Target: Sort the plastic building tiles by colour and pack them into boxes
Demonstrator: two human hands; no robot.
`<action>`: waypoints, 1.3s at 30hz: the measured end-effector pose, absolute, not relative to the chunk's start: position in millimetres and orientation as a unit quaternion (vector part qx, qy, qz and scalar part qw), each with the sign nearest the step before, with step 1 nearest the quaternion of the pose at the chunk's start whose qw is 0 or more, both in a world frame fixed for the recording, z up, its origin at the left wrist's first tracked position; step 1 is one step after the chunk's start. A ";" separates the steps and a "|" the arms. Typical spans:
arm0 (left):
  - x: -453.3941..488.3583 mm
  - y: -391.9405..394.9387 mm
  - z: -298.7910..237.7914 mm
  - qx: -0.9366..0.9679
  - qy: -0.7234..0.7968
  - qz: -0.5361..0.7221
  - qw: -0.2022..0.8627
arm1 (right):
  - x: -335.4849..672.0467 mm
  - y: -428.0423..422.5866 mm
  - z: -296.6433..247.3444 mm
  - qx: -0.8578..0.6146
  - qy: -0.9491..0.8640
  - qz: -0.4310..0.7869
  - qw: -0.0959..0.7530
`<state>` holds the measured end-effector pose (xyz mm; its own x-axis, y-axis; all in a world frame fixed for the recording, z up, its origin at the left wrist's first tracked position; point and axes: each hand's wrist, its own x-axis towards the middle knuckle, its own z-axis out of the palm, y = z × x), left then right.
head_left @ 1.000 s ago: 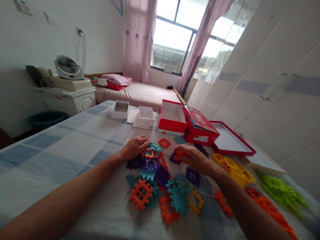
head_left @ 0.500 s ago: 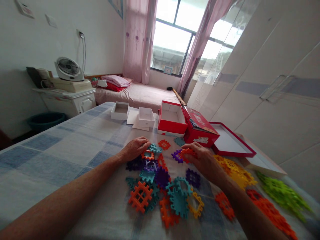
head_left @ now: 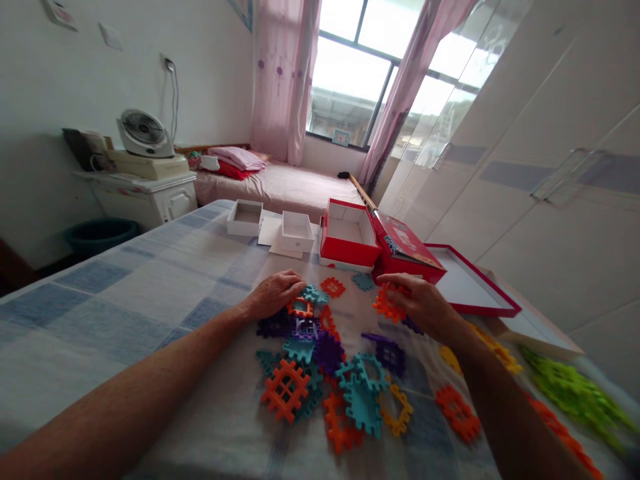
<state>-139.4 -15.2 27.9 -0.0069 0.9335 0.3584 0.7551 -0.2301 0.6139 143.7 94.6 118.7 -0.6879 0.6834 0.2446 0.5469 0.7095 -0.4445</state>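
Observation:
My left hand (head_left: 274, 293) is at the back left of the loose pile, its fingers bent together against the edge of a teal interlocking block (head_left: 316, 293). Just below its fingertips sits an orange frame-shaped block (head_left: 300, 307). Farther right, my right hand (head_left: 423, 301) pinches an orange interlocking block (head_left: 388, 303) above the tablecloth. A bit of purple (head_left: 414, 325) shows beneath that hand, and whether the hand holds it is unclear. Nearer to me lie purple blocks (head_left: 390, 355), a teal block (head_left: 364, 403), an orange window block (head_left: 285, 391) and a yellow frame block (head_left: 397, 412).
An open red box (head_left: 349, 250), a red lidded box (head_left: 407, 247) and a shallow red-rimmed tray (head_left: 475, 287) line the back right. Small white boxes (head_left: 297, 232) stand to their left. Green pieces (head_left: 575, 393) are heaped at the right on the checked tablecloth (head_left: 125, 320).
My right hand has moved right with the orange block. The purple block beside it no longer shows on its left; a purple edge now lies by the purple window block. My left hand stays put.

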 end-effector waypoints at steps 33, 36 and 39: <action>-145.4 -14.4 28.3 0.683 0.641 0.322 0.140 | 168.0 58.9 127.2 -0.427 -0.824 0.192 0.318; -144.7 -15.0 30.1 0.682 0.647 0.312 0.139 | 249.3 49.5 130.5 -0.534 -0.788 0.120 0.284; -144.0 -15.6 32.4 0.682 0.645 0.315 0.138 | 301.5 39.4 115.3 -0.592 -0.768 0.114 0.218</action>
<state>-144.0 -15.6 32.4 -0.0311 0.9675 0.2509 0.7932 -0.1289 0.5952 301.5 39.4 115.3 -0.2046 0.9583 0.1996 0.8590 0.2735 -0.4328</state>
